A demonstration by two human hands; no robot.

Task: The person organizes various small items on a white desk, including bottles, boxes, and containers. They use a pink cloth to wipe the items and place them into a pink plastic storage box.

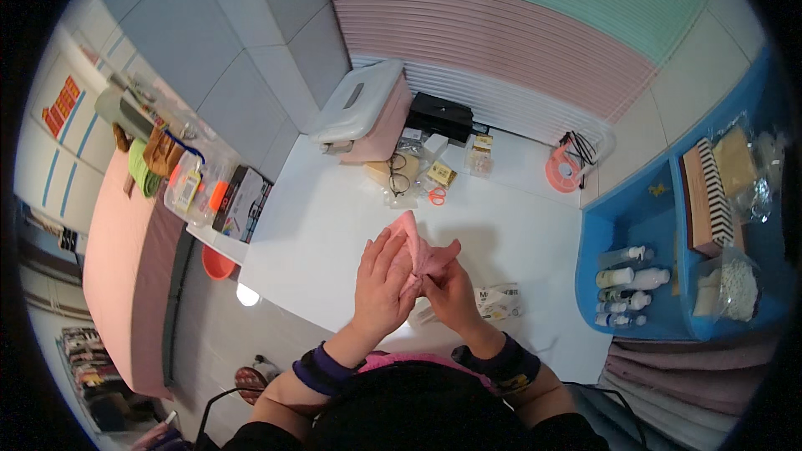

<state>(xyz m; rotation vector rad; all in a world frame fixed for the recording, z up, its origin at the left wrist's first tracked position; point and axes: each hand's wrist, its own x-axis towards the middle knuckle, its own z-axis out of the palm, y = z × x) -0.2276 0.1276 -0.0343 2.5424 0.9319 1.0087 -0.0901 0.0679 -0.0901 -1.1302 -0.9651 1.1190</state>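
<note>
A red basin (219, 262) sits at 9 o'clock from the hands. The left hand (383, 281) lies, fingers extended, over a pink cloth (428, 258) toward 6 o'clock from centre; its grip cannot be told. The right hand (449, 294) pinches the cloth's bunched part. A blue shelf (625, 221) stands at 3 o'clock.

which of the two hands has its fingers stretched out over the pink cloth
The left hand: its fingers lie extended across the pink cloth, whereas the right hand has its fingers curled in at the cloth's lower right.
</note>
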